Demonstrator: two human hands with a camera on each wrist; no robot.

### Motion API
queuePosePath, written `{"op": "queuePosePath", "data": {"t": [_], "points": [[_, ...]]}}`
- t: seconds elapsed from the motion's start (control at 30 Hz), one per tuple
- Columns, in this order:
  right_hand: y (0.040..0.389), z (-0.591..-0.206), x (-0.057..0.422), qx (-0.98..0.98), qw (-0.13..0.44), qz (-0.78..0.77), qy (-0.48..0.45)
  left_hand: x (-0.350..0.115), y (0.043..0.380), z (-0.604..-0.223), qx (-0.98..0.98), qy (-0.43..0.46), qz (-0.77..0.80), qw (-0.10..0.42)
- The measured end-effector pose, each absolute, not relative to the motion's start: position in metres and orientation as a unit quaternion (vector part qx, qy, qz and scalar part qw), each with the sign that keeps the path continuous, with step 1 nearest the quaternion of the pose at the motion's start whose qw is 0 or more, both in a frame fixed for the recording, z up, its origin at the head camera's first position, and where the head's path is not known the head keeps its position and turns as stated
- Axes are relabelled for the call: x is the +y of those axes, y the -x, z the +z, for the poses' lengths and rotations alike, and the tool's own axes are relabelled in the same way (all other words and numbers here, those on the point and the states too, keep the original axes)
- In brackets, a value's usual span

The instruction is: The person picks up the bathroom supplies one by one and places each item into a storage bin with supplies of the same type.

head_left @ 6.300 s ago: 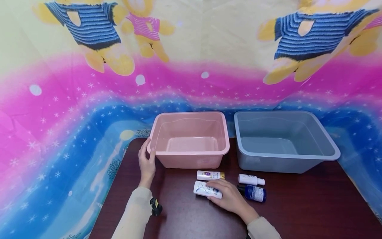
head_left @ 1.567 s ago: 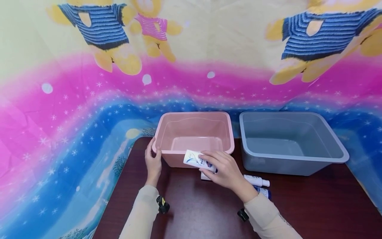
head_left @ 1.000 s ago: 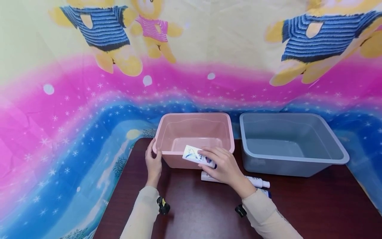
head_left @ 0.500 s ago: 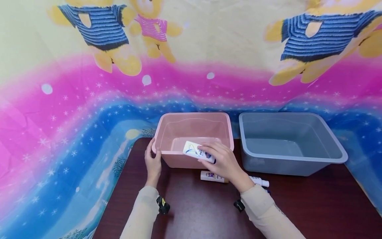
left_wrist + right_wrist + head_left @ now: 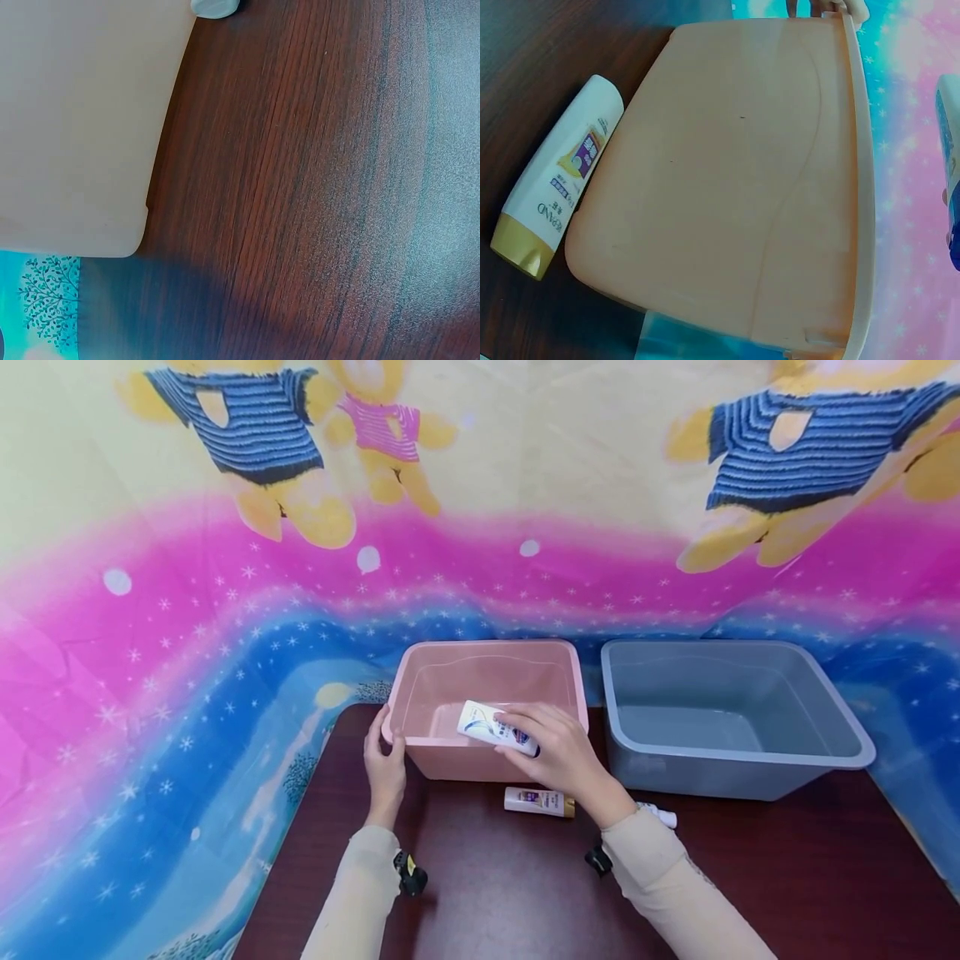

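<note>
In the head view my right hand [image 5: 558,752] holds a white squeeze bottle [image 5: 483,723] with blue print between thumb and fingers. The bottle is tilted above the front rim of a pink plastic basin [image 5: 450,763]. Part of this bottle [image 5: 952,142], with its dark blue end, shows at the right edge of the right wrist view. My left hand [image 5: 386,772] grips the basin's near left corner, fingers along the outside and thumb at the front. On the table before the basin lies a white shampoo bottle with a gold cap [image 5: 534,802].
A grey-blue basin [image 5: 720,777] stands to the right of the pink one. A small white bottle [image 5: 660,814] lies partly hidden behind my right forearm. The dark wooden table [image 5: 487,893] meets a printed cloth backdrop [image 5: 480,568] behind the basins.
My right hand has lifted the white squeeze bottle off the table and moved it up and forward over the pink basin's front rim. The left hand keeps its place on the basin.
</note>
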State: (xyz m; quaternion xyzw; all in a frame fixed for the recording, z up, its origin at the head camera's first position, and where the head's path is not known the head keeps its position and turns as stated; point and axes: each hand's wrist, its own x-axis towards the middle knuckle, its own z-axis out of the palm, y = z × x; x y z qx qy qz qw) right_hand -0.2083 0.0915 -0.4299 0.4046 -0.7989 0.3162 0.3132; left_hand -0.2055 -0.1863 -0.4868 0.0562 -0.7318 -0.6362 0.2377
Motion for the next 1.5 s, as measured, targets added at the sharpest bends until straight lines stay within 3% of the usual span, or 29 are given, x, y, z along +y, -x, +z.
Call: {"op": "queuePosePath", "data": {"t": [1.3,1.5], "points": [[0.244,-0.425,0.077,-0.822,0.283,0.346,-0.353,-0.189,0.208,-0.488,-0.721,-0.054,-0.648,0.239],[0.247,-0.424,0.077,-0.835,0.26,0.35,-0.335,-0.195,0.222,-0.513,-0.713,-0.059,-0.655,0.244]]}}
